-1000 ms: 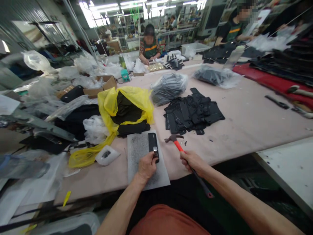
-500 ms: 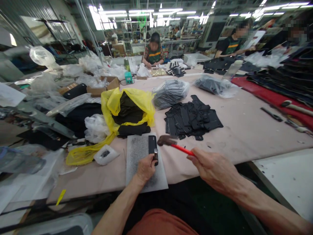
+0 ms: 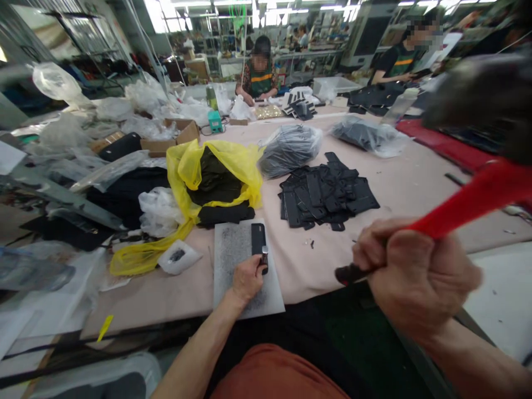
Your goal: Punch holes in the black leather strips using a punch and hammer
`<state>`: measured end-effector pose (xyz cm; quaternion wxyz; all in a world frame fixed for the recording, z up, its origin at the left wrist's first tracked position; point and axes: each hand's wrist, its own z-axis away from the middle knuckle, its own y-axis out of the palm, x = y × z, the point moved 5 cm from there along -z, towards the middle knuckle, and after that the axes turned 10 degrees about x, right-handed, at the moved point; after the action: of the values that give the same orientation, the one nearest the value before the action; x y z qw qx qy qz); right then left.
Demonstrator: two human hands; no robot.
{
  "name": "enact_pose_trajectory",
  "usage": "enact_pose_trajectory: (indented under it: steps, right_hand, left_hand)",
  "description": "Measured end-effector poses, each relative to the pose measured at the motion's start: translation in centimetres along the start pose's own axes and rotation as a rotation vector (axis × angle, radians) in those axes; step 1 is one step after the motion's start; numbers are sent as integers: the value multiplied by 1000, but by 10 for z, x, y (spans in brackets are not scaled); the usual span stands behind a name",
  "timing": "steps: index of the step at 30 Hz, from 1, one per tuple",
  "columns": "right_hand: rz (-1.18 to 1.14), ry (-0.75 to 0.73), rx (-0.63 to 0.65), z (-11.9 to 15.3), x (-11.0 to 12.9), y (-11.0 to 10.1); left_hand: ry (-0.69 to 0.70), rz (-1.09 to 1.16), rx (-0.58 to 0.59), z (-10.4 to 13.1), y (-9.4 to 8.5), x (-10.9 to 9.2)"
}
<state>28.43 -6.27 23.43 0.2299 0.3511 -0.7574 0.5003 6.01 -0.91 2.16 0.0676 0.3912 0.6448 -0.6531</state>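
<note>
My left hand (image 3: 248, 277) is closed round a short metal punch (image 3: 265, 256), held upright on a black strip-like piece (image 3: 258, 237). That piece lies on a pale, speckled board (image 3: 233, 249) at the table's near edge. My right hand (image 3: 419, 274) is raised at the right, close to the camera, its fingers wrapped round the red handle of a hammer (image 3: 474, 199). The hammer's dark head is blurred at the upper right. A pile of flat black cut pieces (image 3: 328, 194) lies beyond the board, to its right.
An open yellow bag (image 3: 253, 160) with dark material stands behind the board. Clear bags of dark pieces (image 3: 291, 149) lie farther back. A small white packet (image 3: 178, 256) sits left of the board. Across the table a co-worker (image 3: 260, 72) sits; another is at the far right.
My right hand has lifted the hammer up and to the right, from near the board to close before the camera. My left hand keeps the punch at the same place on the black piece.
</note>
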Motion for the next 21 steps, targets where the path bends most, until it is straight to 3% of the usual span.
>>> enact_pose_trajectory:
  steps: [1, 4, 5, 10, 13, 15, 18, 21]
  right_hand:
    - [44, -25, 55, 3, -1, 7]
    - [319, -19, 484, 14, -19, 35]
    - [365, 31, 561, 17, -29, 37]
    - [134, 334, 481, 20, -90, 44]
    - [-38, 541, 513, 37, -141, 78]
    - [-31, 653, 564, 50, -170, 102]
    - [245, 579, 571, 54, -181, 123]
    - [451, 295, 468, 38, -155, 134]
  left_hand:
    - [-2, -1, 7, 0, 0, 0]
    - [8, 7, 18, -1, 0, -1]
    - [12, 13, 16, -1, 0, -1]
    - [16, 35, -6, 0, -1, 2]
    - [17, 44, 22, 0, -1, 2]
    - [7, 52, 39, 0, -2, 2]
    - [-14, 86, 58, -1, -3, 2]
    - [-32, 149, 77, -3, -3, 1]
